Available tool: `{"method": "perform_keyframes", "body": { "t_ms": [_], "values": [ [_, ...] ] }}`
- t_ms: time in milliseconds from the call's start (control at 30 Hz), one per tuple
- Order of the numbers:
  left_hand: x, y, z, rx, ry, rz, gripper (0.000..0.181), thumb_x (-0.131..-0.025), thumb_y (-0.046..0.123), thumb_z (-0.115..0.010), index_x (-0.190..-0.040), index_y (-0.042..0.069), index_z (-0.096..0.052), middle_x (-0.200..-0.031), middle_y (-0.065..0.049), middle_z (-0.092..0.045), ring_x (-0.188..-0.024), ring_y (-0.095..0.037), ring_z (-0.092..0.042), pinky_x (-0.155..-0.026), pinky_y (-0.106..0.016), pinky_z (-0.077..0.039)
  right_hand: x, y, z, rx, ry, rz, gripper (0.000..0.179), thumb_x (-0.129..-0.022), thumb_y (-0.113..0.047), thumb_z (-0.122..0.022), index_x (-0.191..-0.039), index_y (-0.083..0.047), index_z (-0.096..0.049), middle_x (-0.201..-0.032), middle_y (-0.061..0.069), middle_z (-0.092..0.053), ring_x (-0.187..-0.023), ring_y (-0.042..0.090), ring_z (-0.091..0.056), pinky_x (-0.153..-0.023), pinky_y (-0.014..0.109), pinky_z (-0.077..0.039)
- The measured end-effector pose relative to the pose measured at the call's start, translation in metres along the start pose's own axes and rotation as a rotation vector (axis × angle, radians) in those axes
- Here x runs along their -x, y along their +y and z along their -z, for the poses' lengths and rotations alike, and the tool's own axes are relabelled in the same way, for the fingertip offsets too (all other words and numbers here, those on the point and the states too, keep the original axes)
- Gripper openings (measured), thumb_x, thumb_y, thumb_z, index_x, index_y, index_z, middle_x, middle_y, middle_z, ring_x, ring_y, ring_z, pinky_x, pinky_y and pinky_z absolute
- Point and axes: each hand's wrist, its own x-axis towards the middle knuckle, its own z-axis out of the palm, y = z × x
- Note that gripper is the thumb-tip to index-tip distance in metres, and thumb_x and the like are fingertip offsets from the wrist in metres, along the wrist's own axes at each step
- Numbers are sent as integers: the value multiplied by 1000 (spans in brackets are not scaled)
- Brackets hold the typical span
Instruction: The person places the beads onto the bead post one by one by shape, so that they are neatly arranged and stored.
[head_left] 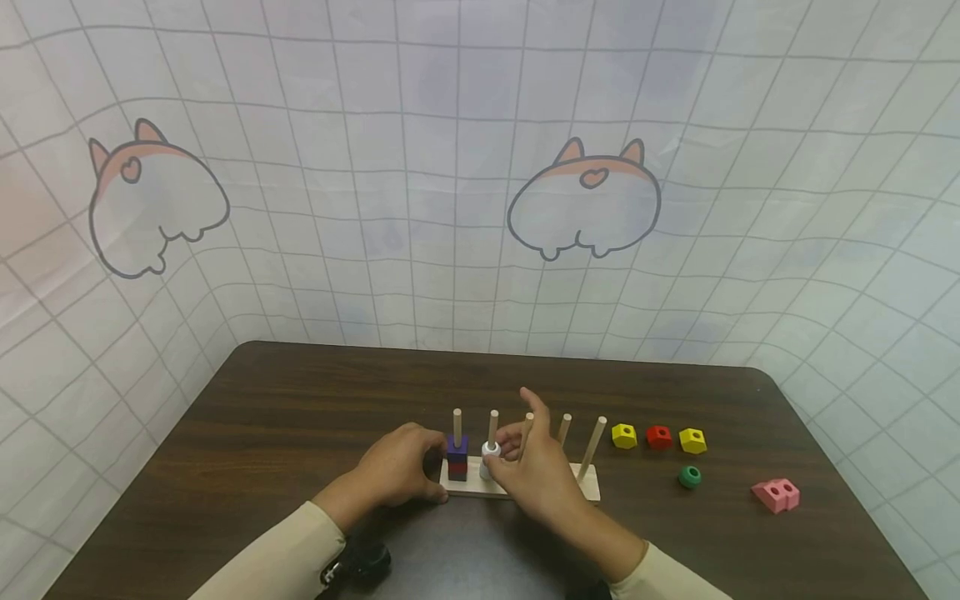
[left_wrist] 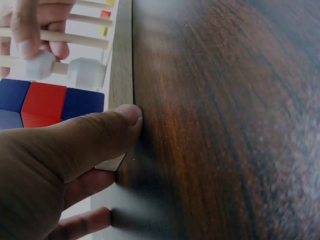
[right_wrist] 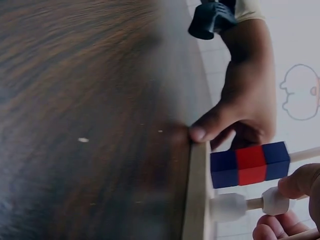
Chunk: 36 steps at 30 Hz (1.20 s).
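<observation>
Left hand: gripping wooden base | right hand: angled inward, pinching upper white bead

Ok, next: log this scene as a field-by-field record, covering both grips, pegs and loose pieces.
left grip: holds left end of pegboard
right grip: pinches upper white bead
leftmost peg: two blue blocks, red block between
second peg: upper white bead above lower white bead, gap between
loose, right of pegboard: two yellow blocks, another red block, green bead, pink blocks (count unclear)
</observation>
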Motion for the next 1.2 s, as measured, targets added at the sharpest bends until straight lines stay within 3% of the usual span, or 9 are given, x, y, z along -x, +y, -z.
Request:
{"method": "perform_keyframes", "body": {
  "t_ms": [367,533,733,967,1200],
  "values": [
    [-1,-1,0,-11,-4,6,46,-61,32,-99,-95,19,-70,-98,1,-69,-99,-23,-62,-83,-47,-53,4,12,-4,50,-35,30,102,-83,-9,-85,-155,-2,-13,-104,-2,-68,-91,16,-68,-83,33,-56],
    [0,-1,-1,-8,0,4,46,-61,32,-99,-95,19,-70,-98,2,-69,-99,-23,-62,-84,-47,-53,11,14,-1,110,-87,49,102,-83,-15,-85,-155,0,-15,-121,7,-69,-103,26,-69,-90,44,-55],
    [0,0,0,-7,-2,8,45,-61,32,-99,-94,19,-70,-96,3,-68,-97,-21,-61,-83,-46,-53,24,17,10,200,-193,53,101,-85,-20,-84,-156,0,-16,-144,22,-56,-122,41,-61,-100,54,-49],
    [0,1,1,-10,-8,16,45,-62,32,-99,-94,19,-70,-98,1,-69,-101,-24,-62,-84,-48,-53,39,27,28,289,-282,113,90,-88,-21,-81,-152,7,-25,-142,24,-56,-127,37,-58,-104,51,-46],
    [-1,1,1,-11,-14,18,45,-62,32,-98,-93,20,-69,-97,2,-68,-102,-25,-62,-85,-48,-52,51,36,56,364,-348,191,63,-92,-22,-77,-144,-2,-48,-138,11,-62,-127,28,-58,-103,50,-46]
  ]
}}
